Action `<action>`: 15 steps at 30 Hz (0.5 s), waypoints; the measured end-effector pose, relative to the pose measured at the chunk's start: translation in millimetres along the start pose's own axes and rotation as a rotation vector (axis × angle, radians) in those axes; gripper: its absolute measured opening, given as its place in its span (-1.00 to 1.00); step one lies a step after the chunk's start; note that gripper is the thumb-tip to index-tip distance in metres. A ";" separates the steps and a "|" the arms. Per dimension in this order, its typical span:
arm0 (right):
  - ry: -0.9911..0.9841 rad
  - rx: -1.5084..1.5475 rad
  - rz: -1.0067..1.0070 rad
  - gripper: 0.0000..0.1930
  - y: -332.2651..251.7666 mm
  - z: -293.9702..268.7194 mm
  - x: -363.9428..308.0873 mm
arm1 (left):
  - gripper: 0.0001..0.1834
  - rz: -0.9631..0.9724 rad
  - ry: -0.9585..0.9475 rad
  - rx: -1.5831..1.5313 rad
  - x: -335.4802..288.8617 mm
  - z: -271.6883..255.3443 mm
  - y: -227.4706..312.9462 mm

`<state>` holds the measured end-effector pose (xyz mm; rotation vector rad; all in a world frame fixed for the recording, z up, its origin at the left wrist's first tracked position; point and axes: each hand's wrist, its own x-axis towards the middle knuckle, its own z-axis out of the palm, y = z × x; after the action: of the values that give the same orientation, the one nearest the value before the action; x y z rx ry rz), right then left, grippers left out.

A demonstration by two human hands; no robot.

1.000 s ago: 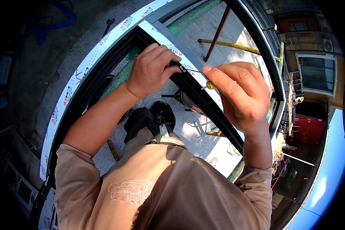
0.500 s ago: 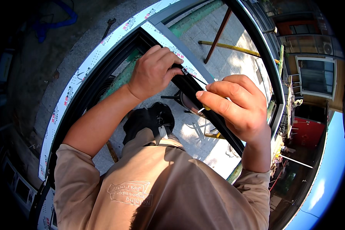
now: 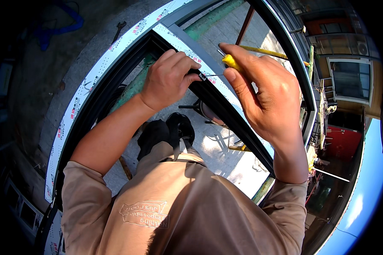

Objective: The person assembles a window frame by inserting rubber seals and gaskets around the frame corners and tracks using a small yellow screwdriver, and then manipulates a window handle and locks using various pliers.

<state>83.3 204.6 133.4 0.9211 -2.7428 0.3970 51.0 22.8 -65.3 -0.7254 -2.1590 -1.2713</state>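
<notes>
Black aluminium makes up the window frame (image 3: 225, 114), its outer faces still wrapped in white protective film, and it runs slantwise in front of the person with the ground showing through the opening. The left hand (image 3: 168, 80) rests on the frame near its upper corner, fingers curled tight and pinching a small dark fitting (image 3: 198, 75) against the inner edge of the bar. The right hand (image 3: 264, 97) holds a yellow-handled screwdriver (image 3: 230, 63); the fingers are wrapped around the handle, with the thumb laid along it, and the thin shaft points left toward the fitting, its tip at or just beside it. Whether the tip is seated in a screw head is hard to make out, as the fitting is small and partly covered by the left fingers.

Judging from this, the step in hand looks like fixing or adjusting that small piece on the frame, with one hand steadying it and the other bringing the tool in. The next move would call for lining the tip squarely with the screw and keeping the left-hand pinch firm, since a slip could scratch the black finish or knock the fitting loose.
</notes>
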 end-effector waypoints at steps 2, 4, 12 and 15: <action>0.039 0.007 -0.011 -0.73 2.5 3.3 5.2 | -0.67 0.002 0.005 0.009 -1.3 -1.0 -0.6; 0.026 -0.013 0.024 -0.71 1.9 1.3 5.6 | -0.67 -0.003 0.003 0.007 -0.5 -1.0 0.8; -0.080 -0.070 -0.005 -0.58 -8.5 -7.7 8.7 | -0.68 -0.010 0.001 0.018 -1.1 -0.3 1.1; -0.143 -0.067 -0.074 -0.46 -5.6 -10.5 6.5 | -0.69 -0.014 0.002 0.016 -0.4 -0.4 2.1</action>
<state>83.0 200.1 146.2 1.0685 -2.8190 0.2330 52.8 23.2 -64.2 -0.7035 -2.1734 -1.2596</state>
